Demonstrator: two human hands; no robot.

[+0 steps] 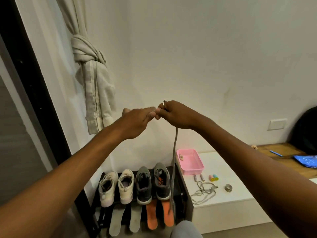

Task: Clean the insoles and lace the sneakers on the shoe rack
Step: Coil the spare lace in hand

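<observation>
Both hands are raised in front of the wall, touching each other. My right hand [173,115] grips a grey shoelace [174,157] that hangs straight down to the rack. My left hand [137,120] pinches the lace's upper end beside the right fingers. On the black shoe rack [180,194] stand two cream sneakers [116,186] and two grey sneakers [152,182]. Two grey insoles [125,219] and two orange insoles [159,215] lie in front of them. Another grey lace [203,192] lies loose on the white cabinet [223,201].
A pink tray [190,161] sits at the cabinet's back left, with small pastel rolls [213,177], two grey lace tips and a grey tape roll [228,188] nearby. A knotted curtain [92,79] hangs at left. A wooden surface [281,152] lies at right.
</observation>
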